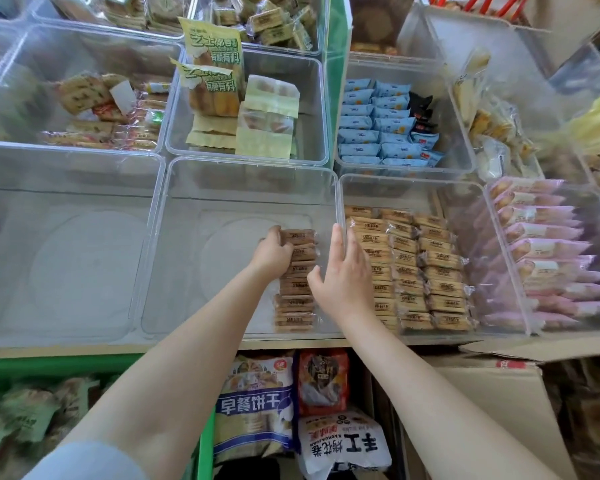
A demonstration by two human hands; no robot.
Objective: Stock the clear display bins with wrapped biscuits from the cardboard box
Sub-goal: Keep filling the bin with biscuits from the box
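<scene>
Closest to the camera, under the shelf edge, there's the open cardboard box (492, 386) off to the lower right with its flap up, handy for the right arm to reach. Beside it sit some big snack bags (257, 407), not part of this job as far as I can tell.

Moving up, both forearms reach over the front lip into the middle clear bin (174, 244). The left hand (274, 252) has its fingers curled round the far end of a row of wrapped biscuits (295, 282), pinching the top packs so the line stays tight against the bin's right wall. The right hand (343, 271) is flat and relaxed, fingers straight, resting along that wall and the side of the row, looks like it's there to square things up, not to hold anything. Only one row is in so far, so this bin has loads of room left; the bin to its left (66, 237) looks bare too.

Just right of that, the neighbouring bin (413, 268) is already packed with the same tan packs in neat columns, probably the pattern being copied. Further right are pink-wrapped rolls (541, 251).

Back row: blue packets (378, 123), green-and-yellow bags (215, 67), mixed crackers (101, 109).
</scene>
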